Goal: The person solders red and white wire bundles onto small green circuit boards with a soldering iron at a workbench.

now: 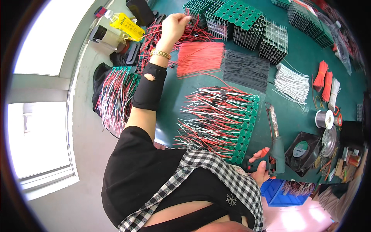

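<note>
My left hand (176, 28) is stretched out over a tangled heap of red wires (154, 40) at the back, its fingers pinched together. What lies between those fingertips is too small to make out. At the front edge of the table, my right hand (259, 169) is closed around the handle of a green soldering gun (277, 154), whose tip points away from me. Left of the gun lies a panel of round green circuit boards (247, 123). Rows of red, white and black wires (210, 116) stick out from it to the left.
Bundles of red wires (200, 58), black wires (246, 70) and white wires (291, 84) lie beyond the panel. Stacked boards (247, 34) stand behind them. A solder spool (324, 119) and a black fan (302, 152) are at right. A yellow bottle (127, 27) stands back left.
</note>
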Tool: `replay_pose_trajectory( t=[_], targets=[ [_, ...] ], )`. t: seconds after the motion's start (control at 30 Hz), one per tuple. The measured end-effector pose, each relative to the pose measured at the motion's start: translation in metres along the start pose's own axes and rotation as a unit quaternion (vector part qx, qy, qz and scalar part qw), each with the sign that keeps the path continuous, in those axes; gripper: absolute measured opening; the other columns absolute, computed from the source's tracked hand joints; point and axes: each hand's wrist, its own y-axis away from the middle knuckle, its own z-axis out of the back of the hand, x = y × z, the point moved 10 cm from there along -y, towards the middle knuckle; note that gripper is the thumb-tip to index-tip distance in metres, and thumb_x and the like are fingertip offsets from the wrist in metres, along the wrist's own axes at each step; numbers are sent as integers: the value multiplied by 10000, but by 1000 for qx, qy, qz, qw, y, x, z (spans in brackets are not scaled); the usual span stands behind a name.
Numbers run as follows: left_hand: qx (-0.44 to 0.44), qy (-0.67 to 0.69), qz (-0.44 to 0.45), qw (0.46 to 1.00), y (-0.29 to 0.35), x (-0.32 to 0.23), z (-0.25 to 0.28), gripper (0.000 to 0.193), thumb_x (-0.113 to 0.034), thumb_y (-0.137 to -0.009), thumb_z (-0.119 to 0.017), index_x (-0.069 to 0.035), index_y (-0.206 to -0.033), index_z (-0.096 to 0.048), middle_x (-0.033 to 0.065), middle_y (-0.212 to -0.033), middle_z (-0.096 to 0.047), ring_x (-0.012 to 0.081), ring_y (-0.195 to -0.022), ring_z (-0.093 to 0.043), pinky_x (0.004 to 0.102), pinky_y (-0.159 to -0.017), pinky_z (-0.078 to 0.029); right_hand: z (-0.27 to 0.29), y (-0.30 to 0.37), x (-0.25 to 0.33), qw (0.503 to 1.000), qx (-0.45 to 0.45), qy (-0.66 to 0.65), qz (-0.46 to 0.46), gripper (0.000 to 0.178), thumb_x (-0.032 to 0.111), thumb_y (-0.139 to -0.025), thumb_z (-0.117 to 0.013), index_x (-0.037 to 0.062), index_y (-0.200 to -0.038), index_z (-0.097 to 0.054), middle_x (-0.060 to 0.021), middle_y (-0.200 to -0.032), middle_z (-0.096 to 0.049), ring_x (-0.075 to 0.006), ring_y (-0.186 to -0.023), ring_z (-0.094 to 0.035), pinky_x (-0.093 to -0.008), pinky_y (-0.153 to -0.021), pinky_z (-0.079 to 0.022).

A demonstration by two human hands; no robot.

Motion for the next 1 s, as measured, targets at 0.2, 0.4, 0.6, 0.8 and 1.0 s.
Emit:
replay_pose_trajectory(
  t=[0.2, 0.4, 0.6, 0.8, 1.0],
  targets=[
    [-113, 347, -15, 931, -13, 6, 45, 168, -144, -917, -592, 11, -934, -655, 54, -865, -685, 90, -775, -617, 222, -724, -491, -1, -5, 6, 999, -31, -1, 13, 442, 237, -930, -491, -43, -1255, -385, -146, -927, -544, -167, -711, -552, -299, -662, -479],
    [-143, 476, 82, 864, -8, 1, 78, 101, -151, -952, -510, -66, -927, -559, 27, -849, -618, 113, -759, -608, 239, -685, -486, 4, 5, 0, 1000, -19, 9, 10, 452, 260, -925, -502, -17, -1264, -392, -135, -952, -541, -169, -712, -546, -304, -651, -480],
    [17, 517, -9, 856, 16, -93, 55, 37, -58, -909, -562, -54, -944, -551, 21, -818, -600, 63, -588, -516, 188, -522, -432, 4, 14, -4, 1000, 0, 22, -15, 451, 192, -949, -471, 4, -1335, -333, -120, -1062, -533, -168, -851, -563, -321, -780, -482],
    [257, 339, -109, 899, 121, -197, 11, 78, -50, -859, -628, 14, -887, -663, 55, -860, -684, 102, -761, -622, 236, -663, -491, -2, 10, -2, 992, -125, -22, -19, 476, 256, -887, -565, -30, -1247, -441, -130, -940, -574, -162, -730, -559, -286, -631, -472],
    [415, 168, -143, 883, 207, -211, -68, 76, -47, -776, -680, -2, -832, -654, 71, -702, -625, 130, -622, -592, 246, -565, -467, -2, 14, 1, 992, -106, -62, -20, 407, 211, -848, -589, 1, -1184, -498, -105, -956, -562, -152, -728, -555, -298, -668, -473]
  ],
)
